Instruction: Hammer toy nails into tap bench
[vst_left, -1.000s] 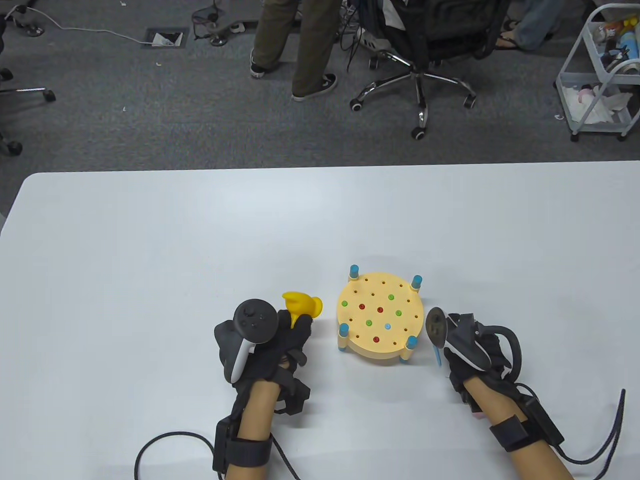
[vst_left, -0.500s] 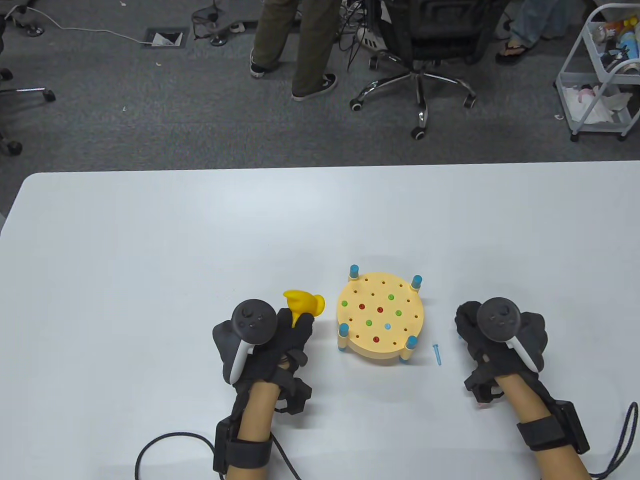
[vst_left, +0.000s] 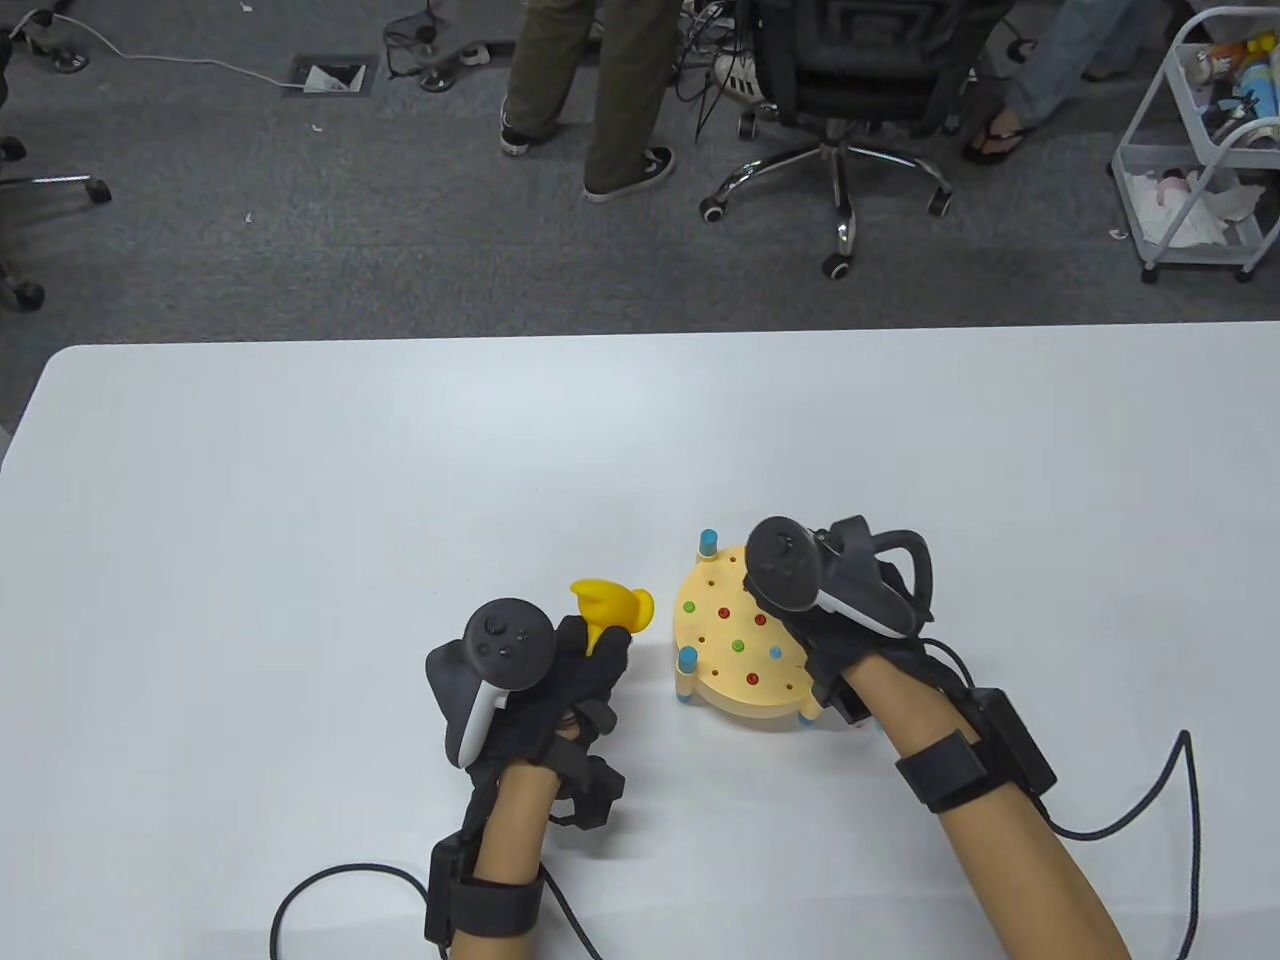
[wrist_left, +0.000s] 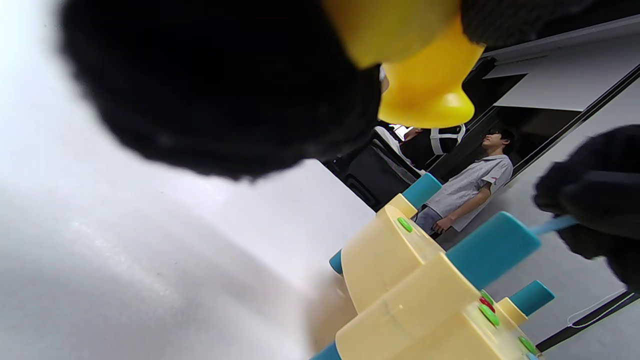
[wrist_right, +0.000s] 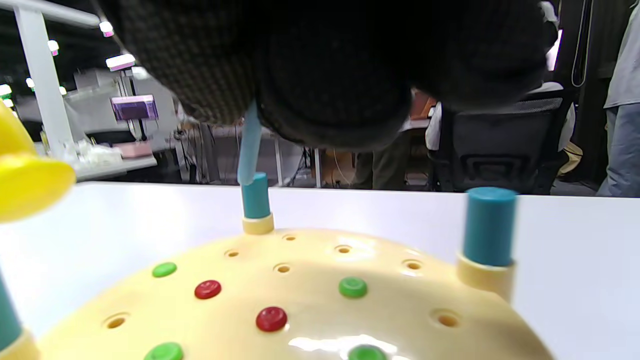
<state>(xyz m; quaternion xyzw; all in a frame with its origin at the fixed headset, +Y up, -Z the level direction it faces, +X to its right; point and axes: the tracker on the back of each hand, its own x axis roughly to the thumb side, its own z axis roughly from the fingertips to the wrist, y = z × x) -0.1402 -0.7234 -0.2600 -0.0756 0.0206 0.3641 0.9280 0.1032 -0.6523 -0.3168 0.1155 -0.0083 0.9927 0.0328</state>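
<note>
Your right hand (vst_left: 820, 600) covers the far right part of the tap bench (vst_left: 735, 665) from above, hiding the holes and the peg at that side. In the right wrist view your gloved fingers (wrist_right: 320, 85) pinch a light blue nail (wrist_right: 249, 150); its head is buried in the glove and only the shaft shows, hanging nearly upright with its tip down over the bench top, still above the holes. The bench sits on the white counter (vst_left: 300, 500), just right of your left hand (vst_left: 540, 680). That hand is clamped round the handle of the yellow hammer (vst_left: 610, 605), which the glove hides; the head points away from you, just left of the bench.
</note>
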